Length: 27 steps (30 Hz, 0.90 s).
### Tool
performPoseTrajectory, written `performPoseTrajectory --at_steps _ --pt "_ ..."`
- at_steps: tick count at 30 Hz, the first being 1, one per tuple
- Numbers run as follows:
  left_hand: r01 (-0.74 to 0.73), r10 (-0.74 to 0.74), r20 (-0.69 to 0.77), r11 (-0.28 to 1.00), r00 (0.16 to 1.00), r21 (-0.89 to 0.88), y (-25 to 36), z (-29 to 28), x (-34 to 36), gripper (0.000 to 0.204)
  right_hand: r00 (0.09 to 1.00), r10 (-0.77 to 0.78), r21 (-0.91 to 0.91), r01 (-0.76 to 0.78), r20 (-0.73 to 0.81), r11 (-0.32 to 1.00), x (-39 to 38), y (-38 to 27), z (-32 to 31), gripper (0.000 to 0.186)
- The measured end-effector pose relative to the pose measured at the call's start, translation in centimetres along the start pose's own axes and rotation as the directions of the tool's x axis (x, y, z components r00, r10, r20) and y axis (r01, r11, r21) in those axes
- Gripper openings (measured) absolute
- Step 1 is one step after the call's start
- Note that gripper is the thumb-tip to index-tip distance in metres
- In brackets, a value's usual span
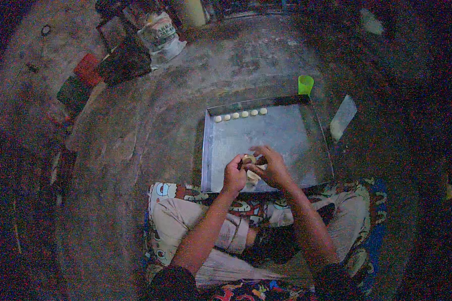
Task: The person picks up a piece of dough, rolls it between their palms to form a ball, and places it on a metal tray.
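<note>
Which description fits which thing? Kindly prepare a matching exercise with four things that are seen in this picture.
Things:
1. Metal tray
2. Small round pieces
3. Cup
4. Flat sheet

Descriptions:
A. Bright green, by the tray's far right corner
B. Pale, to the right of the tray
C. Wide and shallow, with raised sides
D. Pale, in a row inside the tray

Pairs: 1-C, 2-D, 3-A, 4-B

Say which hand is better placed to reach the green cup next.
Probably the right hand: it is nearer the green cup beyond the metal tray; the left hand sits farther left.
</note>
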<state>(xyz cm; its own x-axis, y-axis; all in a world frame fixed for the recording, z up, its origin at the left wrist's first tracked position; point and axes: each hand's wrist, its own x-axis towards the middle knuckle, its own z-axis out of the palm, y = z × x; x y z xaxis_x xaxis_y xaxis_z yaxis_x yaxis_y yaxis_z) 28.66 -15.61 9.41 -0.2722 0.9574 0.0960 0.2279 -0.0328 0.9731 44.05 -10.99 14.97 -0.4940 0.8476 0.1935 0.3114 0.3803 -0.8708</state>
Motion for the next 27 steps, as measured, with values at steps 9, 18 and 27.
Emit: performPoseTrajectory --at_steps 9,18,27 --pt "0.166 -0.165 0.023 0.985 0.986 -0.041 -9.2 -2.0 15.7 0.025 0.991 -0.100 -0.021 0.102 0.091 0.995 15.5 10.3 3.6 0.028" --pt "-0.188 0.182 0.059 0.976 0.981 0.108 -10.0 -10.5 25.9 0.044 0.982 0.184 -0.099 -0.187 -0.037 0.977 27.2 11.9 10.6 0.021" --pt "-0.266 0.300 -0.055 0.905 0.952 0.331 -10.2 -12.8 26.5 0.028 0.996 0.085 0.082 -0.087 0.027 0.993 28.5 10.4 13.7 0.019"
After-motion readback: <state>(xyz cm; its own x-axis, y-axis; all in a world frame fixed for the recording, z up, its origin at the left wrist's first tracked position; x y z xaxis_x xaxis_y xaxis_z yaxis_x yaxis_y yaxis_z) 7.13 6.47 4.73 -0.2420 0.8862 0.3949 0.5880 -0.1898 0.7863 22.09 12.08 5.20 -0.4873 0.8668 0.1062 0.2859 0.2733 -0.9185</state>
